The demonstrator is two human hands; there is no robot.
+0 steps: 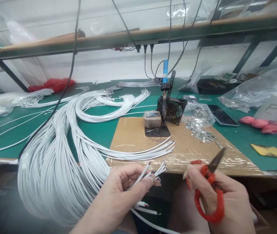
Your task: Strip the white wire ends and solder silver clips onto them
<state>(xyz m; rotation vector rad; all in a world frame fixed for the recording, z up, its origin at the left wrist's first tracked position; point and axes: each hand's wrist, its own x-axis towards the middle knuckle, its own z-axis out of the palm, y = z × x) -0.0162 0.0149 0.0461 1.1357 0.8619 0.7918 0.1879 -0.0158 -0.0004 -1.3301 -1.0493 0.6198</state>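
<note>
My left hand [128,187] is closed around several white cables [161,168], whose cut ends poke out past the thumb and show small coloured wires. One cable end stands up apart from the others between thumb and forefinger. In my right hand [228,198] is a pair of scissors [209,191] with red handles, its dark blades pointing up and away. The blades are apart from the cables. A large bundle of white cables [55,156] hangs over the table's front edge to the left of my left hand. Below that hand, more loose cable ends [148,210] dangle.
On a cardboard sheet [128,136] stand a blue-handled soldering iron [165,73] and a small black fan [173,112]. Small metal parts [200,130] lie scattered by a plastic bag. Farther right are a phone [222,115] and a yellow sponge [269,151]. A black cord [73,55] hangs at the left.
</note>
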